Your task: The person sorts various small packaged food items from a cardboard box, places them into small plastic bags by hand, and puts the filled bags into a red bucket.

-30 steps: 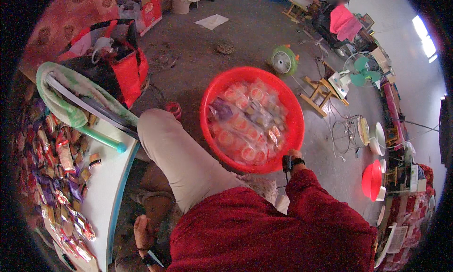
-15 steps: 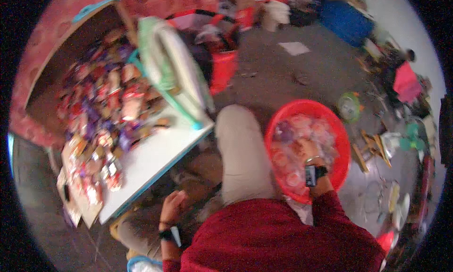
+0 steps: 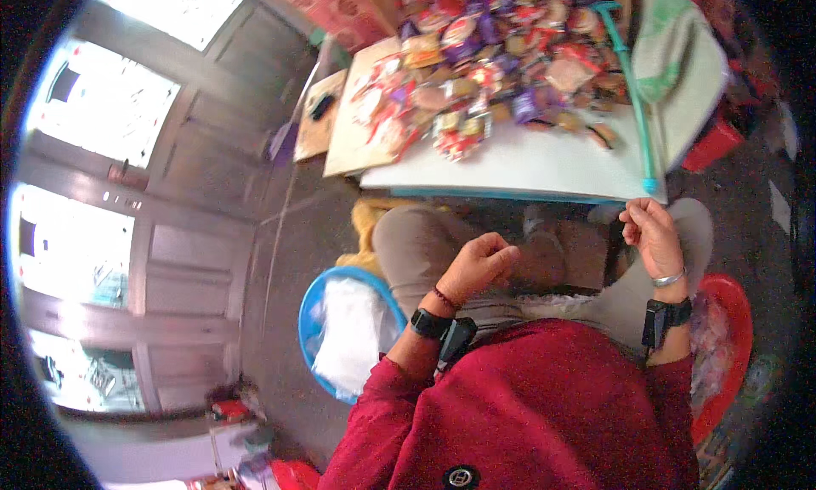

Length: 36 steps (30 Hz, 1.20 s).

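Over my lap, my left hand (image 3: 480,267) is closed, thumb uppermost and fingers curled under; what it holds, if anything, is hidden. My right hand (image 3: 654,235) is raised by my right knee, just below the near edge of the white table (image 3: 518,174). Its fingers are curled together, and nothing can be made out in them. A pile of small wrapped packets (image 3: 484,73) in red, purple, gold and clear film covers the table's far part. Closest to my right hand is the end of a turquoise rod (image 3: 643,141) along the table's right side.
A blue tub (image 3: 308,354) with white plastic inside stands at my left. The red basin (image 3: 733,328) at my right holds clear, pinkish packets. A wooden board (image 3: 347,150) lies at the table's left, and a green-and-white cloth (image 3: 680,73) hangs at its right. Windowed doors (image 3: 191,277) line the left.
My right hand has come out of the red basin to beside the table edge. My left hand has risen over my lap. The view has swung left, bringing the doors and blue tub in.
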Motion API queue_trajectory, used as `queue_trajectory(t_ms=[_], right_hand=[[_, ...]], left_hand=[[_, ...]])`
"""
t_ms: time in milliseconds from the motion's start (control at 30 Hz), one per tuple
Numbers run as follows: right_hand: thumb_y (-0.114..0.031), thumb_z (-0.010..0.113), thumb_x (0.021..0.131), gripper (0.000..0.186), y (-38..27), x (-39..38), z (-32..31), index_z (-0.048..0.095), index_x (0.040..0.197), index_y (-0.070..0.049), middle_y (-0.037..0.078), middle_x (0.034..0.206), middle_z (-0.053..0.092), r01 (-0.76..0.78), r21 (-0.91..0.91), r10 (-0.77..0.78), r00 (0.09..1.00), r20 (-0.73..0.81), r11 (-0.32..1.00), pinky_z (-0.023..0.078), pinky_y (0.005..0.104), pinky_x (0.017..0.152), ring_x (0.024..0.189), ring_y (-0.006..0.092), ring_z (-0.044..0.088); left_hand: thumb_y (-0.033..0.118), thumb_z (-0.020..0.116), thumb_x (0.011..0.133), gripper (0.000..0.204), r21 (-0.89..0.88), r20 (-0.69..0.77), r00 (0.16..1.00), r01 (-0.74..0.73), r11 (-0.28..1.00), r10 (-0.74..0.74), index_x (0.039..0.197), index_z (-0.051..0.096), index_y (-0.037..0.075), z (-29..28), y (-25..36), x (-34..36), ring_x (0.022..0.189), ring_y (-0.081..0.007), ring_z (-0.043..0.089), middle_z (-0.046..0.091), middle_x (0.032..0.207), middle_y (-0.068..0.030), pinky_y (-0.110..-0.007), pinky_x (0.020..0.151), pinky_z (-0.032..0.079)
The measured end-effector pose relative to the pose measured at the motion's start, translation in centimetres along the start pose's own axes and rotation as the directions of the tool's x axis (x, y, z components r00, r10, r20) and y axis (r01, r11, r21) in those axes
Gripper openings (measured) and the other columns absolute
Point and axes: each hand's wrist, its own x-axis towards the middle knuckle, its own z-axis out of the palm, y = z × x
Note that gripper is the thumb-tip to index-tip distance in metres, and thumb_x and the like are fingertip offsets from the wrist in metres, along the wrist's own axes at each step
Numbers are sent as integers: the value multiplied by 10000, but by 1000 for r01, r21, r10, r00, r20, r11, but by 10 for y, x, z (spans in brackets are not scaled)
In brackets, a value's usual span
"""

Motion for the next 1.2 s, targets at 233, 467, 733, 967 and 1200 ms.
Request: queue_trajectory(t_ms=[233, 467, 733, 967, 1200], right_hand=[[-196, 534, 877, 126, 39, 11, 13, 528, 930, -81, 18, 795, 577, -193, -71, 198, 977, 77, 979, 403, 207, 540, 613, 79, 520], [-211, 567, 860, 139, 41, 15, 10, 536, 923, -91, 7, 781, 580, -226, -54, 228, 973, 38, 973, 406, 207, 529, 614, 78, 525], [-225, 582, 848, 163, 52, 12, 15, 535, 911, -82, 29, 792, 589, -220, -53, 223, 973, 62, 974, 414, 232, 521, 600, 103, 529], [-172, 605, 785, 154, 37, -7, 11, 597, 863, -40, 49, 760, 613, -209, -178, 201, 978, -63, 962, 482, 256, 617, 671, 136, 586], [-222, 585, 810, 251, 58, 28, 2, 568, 938, -7, 73, 812, 624, -208, -150, 217, 975, 45, 966, 484, 268, 558, 649, 133, 590]], left_hand=[[198, 563, 869, 180, -73, -531, 844, 42, 997, -74, 812, 567, 27, -91, -24, -81, 598, -86, 533, 545, 672, -9, -223, 532, 476], [306, 639, 813, 329, -166, -825, 475, 314, 935, -307, 836, 541, -7, -159, -98, -149, 557, -129, 534, 541, 693, -58, -269, 487, 509], [482, 613, 734, 553, 58, -914, 332, 679, 732, -235, 566, 614, -44, -174, -165, -161, 495, -253, 601, 586, 519, -155, -353, 552, 484], [132, 613, 692, 348, 931, -349, 859, 273, 242, 375, 1040, 604, 109, -202, -223, -139, 615, -267, 589, 631, 690, -101, -408, 555, 453], [108, 592, 702, 358, 652, -509, 846, 257, 714, 161, 1058, 574, 84, -61, -119, 35, 630, -244, 581, 618, 713, -93, -381, 564, 454]])
